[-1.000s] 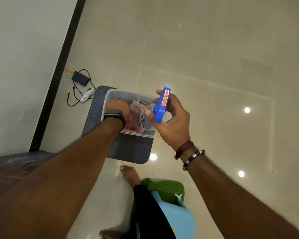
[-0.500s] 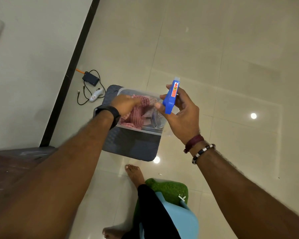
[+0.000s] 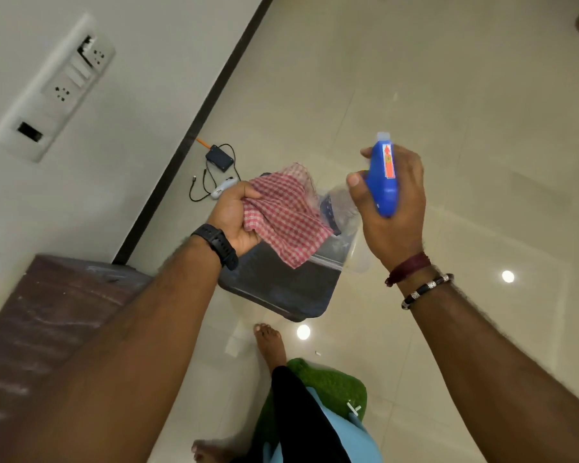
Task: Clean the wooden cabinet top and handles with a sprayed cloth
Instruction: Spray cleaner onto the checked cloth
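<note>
While the left hand (image 3: 234, 215) bunches the checked cloth (image 3: 286, 217) at centre frame, the right hand (image 3: 393, 208) clasps the spray bottle (image 3: 383, 182); aim the nozzle squarely (cabinet top (image 3: 51, 315) waits lower left).

A glossy beige tiled floor (image 3: 448, 95) meets a pale wall along a dark skirting strip. On it sit a dark grey stool (image 3: 281, 289), a small black device (image 3: 219, 158) with looping cables, a green mat (image 3: 331, 385) and a bare foot (image 3: 269, 345). A brown wooden cabinet top (image 3: 47, 315) stands at left.
</note>
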